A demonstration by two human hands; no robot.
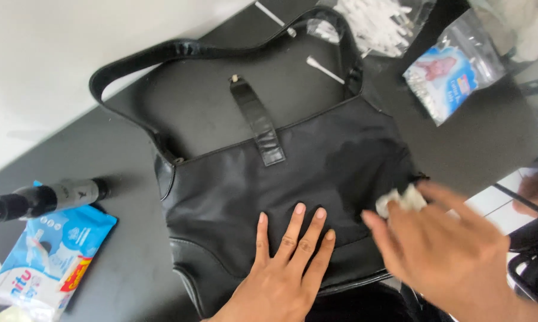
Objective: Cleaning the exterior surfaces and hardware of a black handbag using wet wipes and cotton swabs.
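Hands on black handbag (287, 173): left hand (284, 271) flat, open, empty; right hand (445, 250) blurred, fingers pinching white wipe (400, 200), wrist cut off.

A soft rectangular wipes pack (48, 259) in light blue and white, with a red and yellow patch, is seen at the lower left of the frame, lying on the dark counter (120, 149). A small clear bag with a blue and pink label (450, 68) is found at the upper right. A clear bag of white pieces (379, 21) is cut by the top edge.
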